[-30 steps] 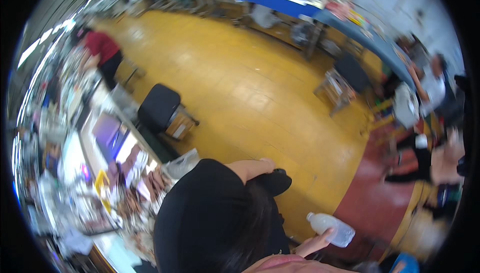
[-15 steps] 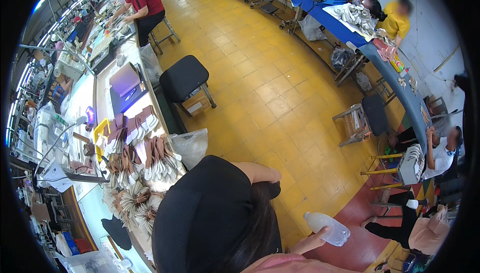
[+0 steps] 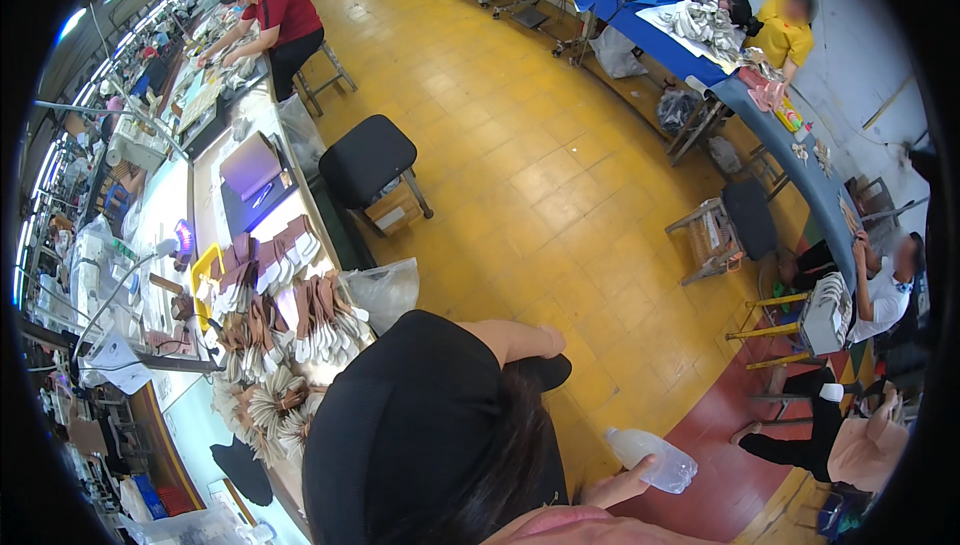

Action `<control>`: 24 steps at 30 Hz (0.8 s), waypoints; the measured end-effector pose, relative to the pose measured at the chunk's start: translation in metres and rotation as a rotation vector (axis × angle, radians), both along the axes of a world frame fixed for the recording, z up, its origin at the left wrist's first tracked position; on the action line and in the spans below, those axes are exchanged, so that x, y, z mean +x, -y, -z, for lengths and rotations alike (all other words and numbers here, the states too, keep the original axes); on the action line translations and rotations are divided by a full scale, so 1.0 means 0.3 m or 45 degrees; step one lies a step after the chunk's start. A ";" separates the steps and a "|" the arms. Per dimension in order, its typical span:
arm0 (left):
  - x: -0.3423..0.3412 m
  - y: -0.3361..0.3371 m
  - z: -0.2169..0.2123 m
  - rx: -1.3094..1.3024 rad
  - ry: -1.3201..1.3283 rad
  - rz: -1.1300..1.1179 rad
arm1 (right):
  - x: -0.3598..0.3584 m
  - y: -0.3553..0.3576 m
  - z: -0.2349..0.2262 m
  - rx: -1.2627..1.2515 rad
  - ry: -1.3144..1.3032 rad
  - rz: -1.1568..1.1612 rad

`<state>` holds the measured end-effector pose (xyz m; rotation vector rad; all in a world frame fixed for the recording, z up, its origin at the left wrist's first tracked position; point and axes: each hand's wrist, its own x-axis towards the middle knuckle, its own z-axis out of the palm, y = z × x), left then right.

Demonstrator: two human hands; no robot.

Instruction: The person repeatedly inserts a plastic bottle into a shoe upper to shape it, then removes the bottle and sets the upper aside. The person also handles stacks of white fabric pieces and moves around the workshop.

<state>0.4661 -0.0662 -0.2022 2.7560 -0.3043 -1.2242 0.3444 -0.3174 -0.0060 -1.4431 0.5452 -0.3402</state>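
At the left, the long workbench bears brown-and-white fabric bundles, packed up to its near edge beside a yellow tray. Farther up, a co-worker in a red shirt leans over the same row. A translucent plastic bag bulges past the bench edge, and a black-seated chair juts into the aisle just above it; both narrow the passage on this side.

Nearer the middle, the wearer's left hand shows at the end of a bent forearm — whether its fingers are curled or spread, I cannot tell. The main room for moving seems to be the yellow tiled floor between the two rows.

Right of the left hand and well apart from it, the right hand is wrapped around a clear plastic bottle, which lies tilted over the floor, neck to the left. The step in hand looks like plain holding; moving the bottle would call for a steady, light grip — its thin wall may give.

Beyond the red floor strip, a person in a peach top, a yellow-legged stool and the grey-blue table bound the right side.
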 end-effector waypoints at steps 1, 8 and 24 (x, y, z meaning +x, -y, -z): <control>-0.001 0.003 0.007 -0.021 0.025 0.043 | -0.006 0.004 0.001 -0.004 -0.013 0.003; 0.015 0.070 0.161 -0.131 0.028 0.032 | -0.051 0.003 0.015 -0.059 -0.060 0.024; -0.004 0.058 -0.031 0.047 -0.032 0.095 | -0.049 -0.024 -0.028 -0.054 0.062 -0.003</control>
